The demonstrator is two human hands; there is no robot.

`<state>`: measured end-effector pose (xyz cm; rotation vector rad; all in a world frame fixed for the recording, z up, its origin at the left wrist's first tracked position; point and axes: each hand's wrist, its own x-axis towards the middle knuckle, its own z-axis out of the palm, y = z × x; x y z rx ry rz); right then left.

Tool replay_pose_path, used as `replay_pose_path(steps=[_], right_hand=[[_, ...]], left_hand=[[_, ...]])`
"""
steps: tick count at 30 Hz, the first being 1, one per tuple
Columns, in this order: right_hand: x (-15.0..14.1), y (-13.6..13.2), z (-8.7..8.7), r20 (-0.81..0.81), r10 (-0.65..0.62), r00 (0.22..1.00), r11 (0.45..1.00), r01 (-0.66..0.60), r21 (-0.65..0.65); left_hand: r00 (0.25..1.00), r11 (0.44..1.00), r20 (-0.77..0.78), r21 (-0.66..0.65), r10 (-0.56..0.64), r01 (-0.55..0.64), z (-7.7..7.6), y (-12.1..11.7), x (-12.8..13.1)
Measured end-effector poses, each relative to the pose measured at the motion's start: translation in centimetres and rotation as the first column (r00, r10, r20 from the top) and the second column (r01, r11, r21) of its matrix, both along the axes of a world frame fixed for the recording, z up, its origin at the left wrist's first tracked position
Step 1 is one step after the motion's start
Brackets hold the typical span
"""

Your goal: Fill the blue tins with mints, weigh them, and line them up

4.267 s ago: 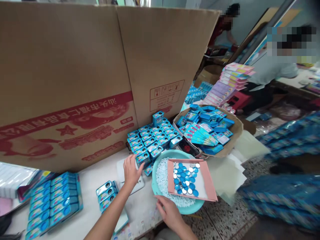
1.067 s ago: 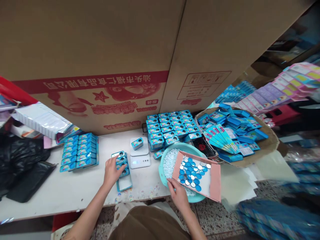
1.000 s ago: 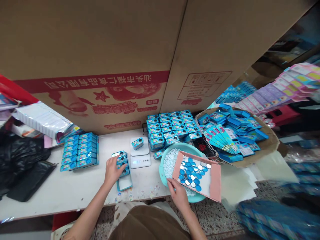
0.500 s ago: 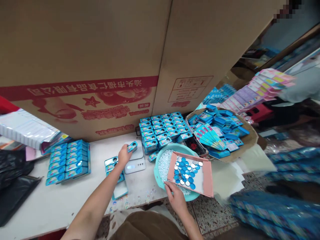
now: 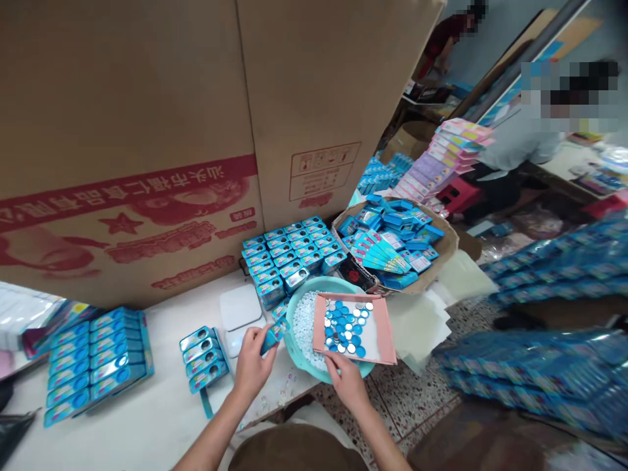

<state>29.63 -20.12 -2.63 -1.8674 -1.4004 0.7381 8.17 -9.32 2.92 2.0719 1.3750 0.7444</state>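
Bare forearms (image 5: pixel 216 418), dark brown garment (image 5: pixel 299 451), paler cloth (image 5: pixel 328 422) behind, possibly trousers

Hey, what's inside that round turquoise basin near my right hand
Small pale pellets show on the left of the basin. A pink-edged tray with blue and silver discs lies across its top, hiding whatever is underneath.

Room over basin (image 5: pixel 326 282), left of tray (image 5: pixel 384 330)

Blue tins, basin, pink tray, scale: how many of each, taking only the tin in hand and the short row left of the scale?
Blue tin in the left hand: 1
Blue tins in the short row: 4
Basin: 1
Pink tray: 1
Scale: 1
Total: 8
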Motion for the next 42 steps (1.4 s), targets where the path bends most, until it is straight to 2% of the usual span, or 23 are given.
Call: replay_pose_path(steps=[5,11,19,31,35,42], right_hand=[[0.9,-1.3,-0.1,0.018,-0.057,0.998,0.998,0.057,0.007],[0.6,-2.2,-0.6,0.016,-0.082,0.997,0.997,0.082,0.005],[0.8,-2.3,-0.4,0.000,-0.089,0.996,0.996,0.089,-0.020],[0.6,-2.2,-0.3,-0.004,-0.072,0.997,0.997,0.072,-0.003],[0.6,-2.3,-0.4,-0.010,-0.064,0.998,0.998,0.064,-0.006],[0.4,-2.4,-0.6,-0.022,-0.062,0.998,0.998,0.062,-0.008]], left_hand=[[0.992,0.992,-0.035,0.007,-0.123,0.123,-1.2,1.1,1.7],[0.983,0.987,-0.083,-0.001,-0.163,0.163,-1.2,1.8,2.6],[0.973,0.982,-0.131,-0.004,-0.190,0.191,-1.2,1.3,3.1],[0.981,0.989,-0.121,-0.024,-0.151,0.149,-0.6,-0.4,3.3],[0.984,0.987,-0.081,-0.025,-0.160,0.159,-0.4,-0.6,2.9],[0.996,0.992,0.036,-0.100,-0.078,0.081,-1.0,-0.8,1.5]])
